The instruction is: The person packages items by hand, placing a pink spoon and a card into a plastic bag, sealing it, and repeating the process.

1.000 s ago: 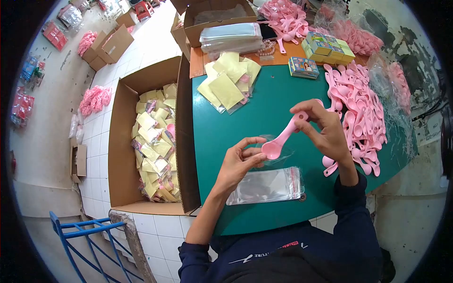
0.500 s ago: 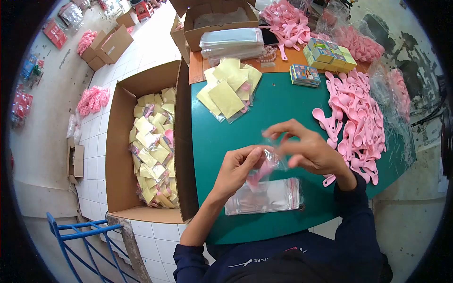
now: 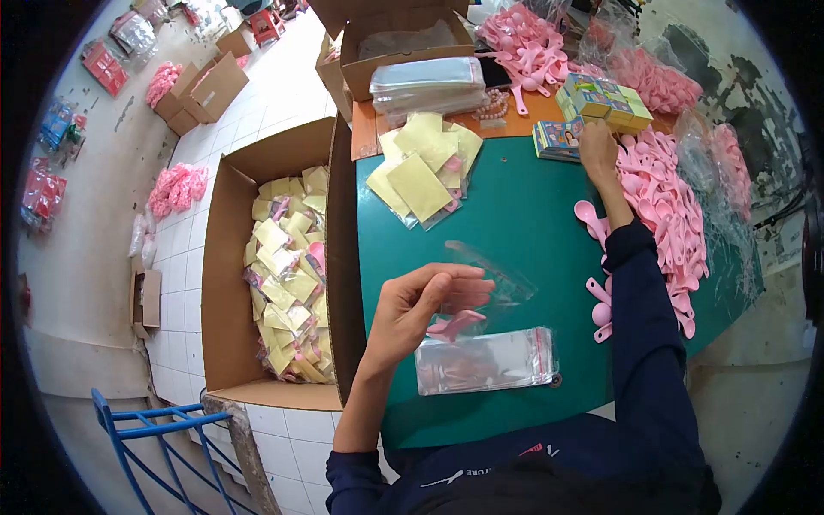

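Above the green table (image 3: 532, 232), my left hand (image 3: 421, 309) is closed round a clear plastic bag (image 3: 502, 279) with a pink spoon (image 3: 457, 325) in it. My right hand (image 3: 598, 150) reaches to the stack of small printed cards (image 3: 559, 139), its fingertips at the right end of the stack; whether they grip a card is hidden. A pile of pink spoons (image 3: 657, 202) lies beside my right forearm. Below my left hand rests a stack of clear bags (image 3: 485, 361).
Bags with yellow cards (image 3: 422, 184) lie at the table's upper left. A large cardboard box (image 3: 225, 283) of packed bags stands left. Behind are more clear bags (image 3: 427, 81), an open carton (image 3: 403, 51) and yellow card stacks (image 3: 631, 116). A blue metal frame (image 3: 163, 421) stands lower left.
My right hand has left the clear bag and moved up and right to the printed cards. My left hand still has the bag, now lower and slightly left.
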Action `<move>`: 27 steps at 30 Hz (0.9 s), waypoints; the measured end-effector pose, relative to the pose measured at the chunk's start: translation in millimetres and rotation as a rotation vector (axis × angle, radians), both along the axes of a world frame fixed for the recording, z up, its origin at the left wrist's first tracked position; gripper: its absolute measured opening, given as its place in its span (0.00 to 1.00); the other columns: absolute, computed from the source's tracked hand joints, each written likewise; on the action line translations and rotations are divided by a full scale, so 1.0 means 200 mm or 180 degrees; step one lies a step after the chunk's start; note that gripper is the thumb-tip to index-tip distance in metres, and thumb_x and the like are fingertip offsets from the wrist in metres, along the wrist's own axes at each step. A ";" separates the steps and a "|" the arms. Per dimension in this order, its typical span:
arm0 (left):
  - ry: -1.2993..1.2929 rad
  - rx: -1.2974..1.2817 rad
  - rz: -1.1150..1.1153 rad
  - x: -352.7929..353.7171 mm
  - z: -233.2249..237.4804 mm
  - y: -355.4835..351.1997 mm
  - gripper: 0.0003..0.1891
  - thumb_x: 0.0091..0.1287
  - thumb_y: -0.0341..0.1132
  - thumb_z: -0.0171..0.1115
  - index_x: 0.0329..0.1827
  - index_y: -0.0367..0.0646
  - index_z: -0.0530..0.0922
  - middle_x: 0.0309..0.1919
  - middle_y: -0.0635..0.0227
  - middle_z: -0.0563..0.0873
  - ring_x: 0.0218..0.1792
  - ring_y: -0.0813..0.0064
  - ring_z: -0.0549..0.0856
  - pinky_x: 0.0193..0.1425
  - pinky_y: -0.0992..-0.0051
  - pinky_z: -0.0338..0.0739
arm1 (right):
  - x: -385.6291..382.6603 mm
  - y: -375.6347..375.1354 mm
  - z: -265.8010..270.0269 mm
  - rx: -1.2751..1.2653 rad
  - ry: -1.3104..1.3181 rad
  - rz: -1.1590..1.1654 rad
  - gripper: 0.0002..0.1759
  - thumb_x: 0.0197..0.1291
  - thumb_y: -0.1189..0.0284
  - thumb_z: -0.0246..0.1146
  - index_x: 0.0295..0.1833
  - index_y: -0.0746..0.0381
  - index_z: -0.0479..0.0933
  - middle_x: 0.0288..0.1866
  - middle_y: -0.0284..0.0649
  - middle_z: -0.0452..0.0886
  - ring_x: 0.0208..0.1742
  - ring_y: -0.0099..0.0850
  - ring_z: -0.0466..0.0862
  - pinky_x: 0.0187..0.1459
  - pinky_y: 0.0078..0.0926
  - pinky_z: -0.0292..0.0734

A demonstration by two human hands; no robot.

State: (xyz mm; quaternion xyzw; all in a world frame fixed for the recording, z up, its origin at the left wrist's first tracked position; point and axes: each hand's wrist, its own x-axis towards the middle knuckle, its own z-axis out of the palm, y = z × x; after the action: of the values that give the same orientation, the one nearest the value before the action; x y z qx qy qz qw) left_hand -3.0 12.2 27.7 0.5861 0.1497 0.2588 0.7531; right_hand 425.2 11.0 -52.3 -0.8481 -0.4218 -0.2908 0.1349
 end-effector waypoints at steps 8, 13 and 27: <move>0.0724 -0.0248 -0.0462 -0.01 0.00 0.04 0.17 0.75 0.37 0.46 0.50 0.31 0.77 0.41 0.55 0.85 0.41 0.70 0.86 0.43 0.74 0.83 | -0.82 -0.41 0.59 0.0810 0.4417 0.2559 0.10 0.62 0.72 0.61 0.46 0.65 0.73 0.29 0.33 0.77 0.24 0.19 0.76 0.25 0.17 0.73; 0.0798 0.0002 -0.0390 0.04 -0.02 0.01 0.16 0.74 0.38 0.48 0.46 0.30 0.77 0.38 0.57 0.85 0.39 0.71 0.86 0.42 0.75 0.82 | -1.04 -0.64 0.70 -0.0344 0.4333 0.2471 0.07 0.63 0.75 0.60 0.44 0.66 0.71 0.29 0.34 0.78 0.24 0.19 0.76 0.25 0.17 0.72; 0.0787 0.0330 -0.0266 0.08 0.03 -0.05 0.16 0.74 0.37 0.50 0.47 0.30 0.78 0.33 0.65 0.84 0.35 0.82 0.83 0.41 0.81 0.79 | -1.06 -0.70 0.75 -0.0594 0.2957 0.2694 0.07 0.59 0.78 0.60 0.42 0.66 0.71 0.25 0.43 0.77 0.22 0.29 0.79 0.26 0.24 0.72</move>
State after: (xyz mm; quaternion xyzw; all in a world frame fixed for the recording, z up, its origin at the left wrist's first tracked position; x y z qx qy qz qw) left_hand 13.7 2.9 33.0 0.6574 0.2032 0.1604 0.7077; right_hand 212.2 -129.0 96.9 -0.6538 -0.6415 0.2241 0.3327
